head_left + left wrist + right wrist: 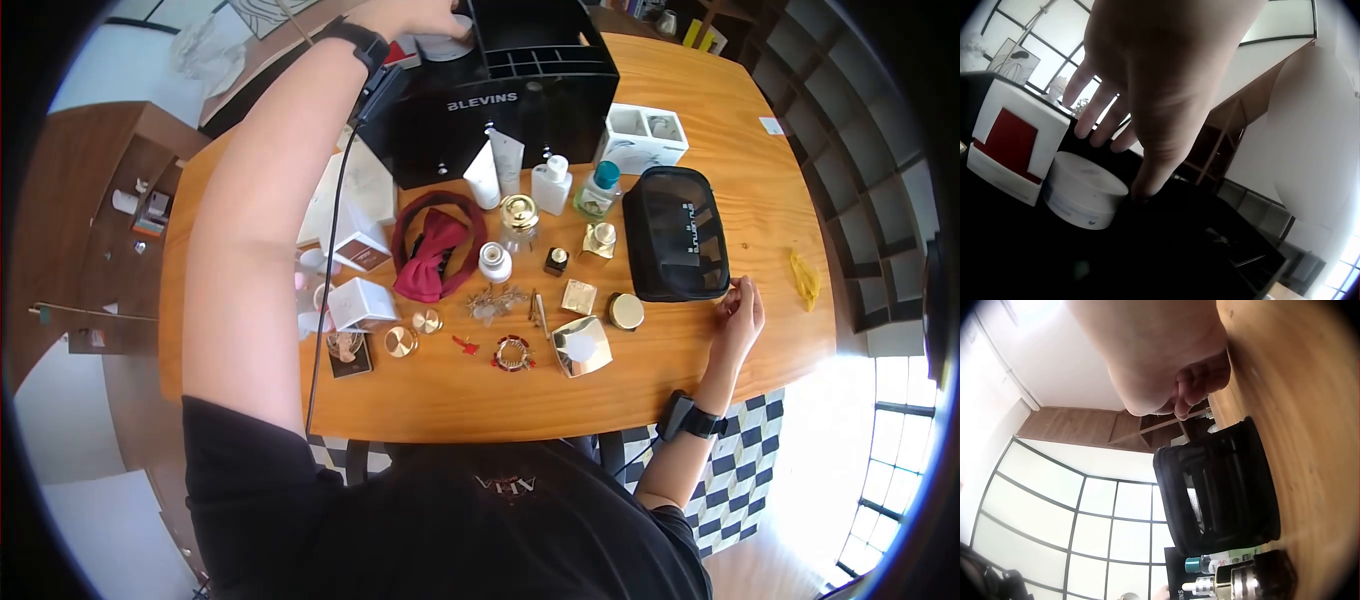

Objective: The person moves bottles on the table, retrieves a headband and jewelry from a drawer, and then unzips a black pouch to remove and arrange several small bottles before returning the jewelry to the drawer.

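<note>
My left hand [410, 18] is over the left compartment of the black BLEVINS organizer [450, 135]. In the left wrist view, that hand [1154, 81] has its fingers extended, close to a round white jar [1085, 190]. A white box with a red panel [1011, 140] stands beside the jar, inside the organizer. My right hand [740, 312] rests on the table by the lower right corner of a black zip case [678, 235]. Its fingers look loosely curled in the right wrist view, with nothing visible in them [1200, 384].
Bottles and tubes [482, 178] stand before the organizer, near a red bow headband [432, 255]. White boxes [362, 303] lie left, under my forearm. Small jars, a bracelet [513, 353] and a gold compact [583, 346] are near the front. A marbled holder [640, 150] stands back right; a yellow item [804, 280] lies far right.
</note>
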{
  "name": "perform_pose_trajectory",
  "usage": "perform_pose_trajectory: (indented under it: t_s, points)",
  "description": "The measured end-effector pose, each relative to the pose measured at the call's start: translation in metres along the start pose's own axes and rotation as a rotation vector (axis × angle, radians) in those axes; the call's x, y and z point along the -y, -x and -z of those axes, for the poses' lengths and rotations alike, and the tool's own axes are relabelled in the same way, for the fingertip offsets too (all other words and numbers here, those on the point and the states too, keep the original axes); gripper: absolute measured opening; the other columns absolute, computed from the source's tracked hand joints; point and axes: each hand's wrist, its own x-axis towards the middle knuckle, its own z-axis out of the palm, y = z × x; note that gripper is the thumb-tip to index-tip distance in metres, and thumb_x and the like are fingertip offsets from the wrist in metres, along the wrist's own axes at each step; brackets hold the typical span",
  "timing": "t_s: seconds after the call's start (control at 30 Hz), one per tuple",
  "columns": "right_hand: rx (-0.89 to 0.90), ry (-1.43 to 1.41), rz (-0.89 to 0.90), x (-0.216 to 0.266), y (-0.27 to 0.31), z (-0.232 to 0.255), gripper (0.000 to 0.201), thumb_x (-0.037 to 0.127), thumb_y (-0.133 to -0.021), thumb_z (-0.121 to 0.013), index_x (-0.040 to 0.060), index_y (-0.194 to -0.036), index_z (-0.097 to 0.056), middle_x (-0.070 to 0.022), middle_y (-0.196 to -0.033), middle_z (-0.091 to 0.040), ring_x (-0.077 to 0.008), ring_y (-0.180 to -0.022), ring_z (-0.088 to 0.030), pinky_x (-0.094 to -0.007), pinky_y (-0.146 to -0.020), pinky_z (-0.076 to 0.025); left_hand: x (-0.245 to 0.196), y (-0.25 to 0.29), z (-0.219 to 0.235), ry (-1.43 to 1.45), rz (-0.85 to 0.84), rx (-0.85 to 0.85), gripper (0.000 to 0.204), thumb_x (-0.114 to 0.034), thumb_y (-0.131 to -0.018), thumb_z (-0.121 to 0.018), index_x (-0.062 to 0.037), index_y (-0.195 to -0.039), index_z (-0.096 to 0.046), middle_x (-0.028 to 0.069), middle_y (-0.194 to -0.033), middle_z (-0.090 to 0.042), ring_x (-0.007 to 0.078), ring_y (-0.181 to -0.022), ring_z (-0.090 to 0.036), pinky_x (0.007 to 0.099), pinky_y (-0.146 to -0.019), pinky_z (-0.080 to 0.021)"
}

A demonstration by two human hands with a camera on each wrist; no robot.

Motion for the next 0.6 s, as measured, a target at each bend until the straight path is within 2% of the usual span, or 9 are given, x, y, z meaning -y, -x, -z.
perform_pose_trajectory:
  t_s: [0.13,0.2,0.3,0.4,0.5,0.6]
  points:
    - [0.026,0.042,0.021,-0.001,0.000,0.001,0.027,0.023,-0.104,-0.061,-0.0004,-0.092,-0.068,0.0037,-0.066,-0.046,-0.0055,-0.057,-0.041,-0.0217,-0.052,-0.031,0.010,-0.014,-0.014,-0.050,0.038,0.023,0.057,-0.045,-0.068,-0.082,-0.0008,-0.103,-0.075,0.0220,-0.096,-0.074,0.0365,-0.088,-0.073,0.0445,-0.078,-0.059]
    - [0.012,0.055,0.018,0.000,0.002,-0.001,0.028,0.023,-0.104,-0.061,-0.0003,-0.091,-0.068,0.0034,-0.066,-0.046,-0.0058,-0.058,-0.042,-0.0219,-0.053,-0.031,0.007,-0.010,-0.014,-0.055,-0.007,-0.005,0.057,-0.045,-0.068,-0.083,-0.0002,-0.103,-0.074,0.0226,-0.095,-0.074,0.0368,-0.087,-0.073,0.0443,-0.078,-0.059]
    - [0.023,0.064,0.031,0.002,0.003,-0.004,0.028,0.023,-0.104,-0.061,-0.0003,-0.091,-0.068,0.0031,-0.067,-0.047,-0.0062,-0.058,-0.042,-0.0222,-0.053,-0.032,-0.007,0.004,-0.001,0.079,0.085,0.099,0.064,-0.044,-0.067,-0.084,0.0020,-0.111,-0.070,0.0241,-0.101,-0.073,0.0370,-0.092,-0.072,0.0436,-0.080,-0.058]
    - [0.023,0.075,0.029,0.005,0.005,-0.006,0.027,0.022,-0.104,-0.061,-0.0004,-0.091,-0.068,0.0029,-0.067,-0.048,-0.0065,-0.059,-0.043,-0.0225,-0.054,-0.032,-0.001,0.004,-0.011,-0.110,-0.076,0.074,0.070,-0.041,-0.068,-0.085,0.0041,-0.118,-0.065,0.0246,-0.106,-0.072,0.0362,-0.097,-0.071,0.0420,-0.082,-0.058]
    - [0.028,0.077,0.033,0.005,0.005,-0.006,0.027,0.022,-0.104,-0.061,-0.0004,-0.091,-0.069,0.0028,-0.067,-0.048,-0.0067,-0.059,-0.044,-0.0227,-0.055,-0.033,0.002,0.008,-0.014,-0.088,-0.118,0.025,0.071,-0.038,-0.067,-0.086,0.0049,-0.119,-0.063,0.0238,-0.108,-0.072,0.0341,-0.100,-0.071,0.0402,-0.082,-0.058]
    - [0.065,0.082,0.031,0.003,0.004,-0.002,0.025,0.024,-0.104,-0.061,0.0022,-0.093,-0.067,0.0026,-0.070,-0.051,-0.0067,-0.062,-0.045,-0.0220,-0.057,-0.034,0.002,0.012,0.000,0.029,-0.079,0.004,0.066,-0.033,-0.066,-0.087,0.0042,-0.116,-0.065,0.0227,-0.104,-0.073,0.0325,-0.098,-0.072,0.0397,-0.082,-0.058]
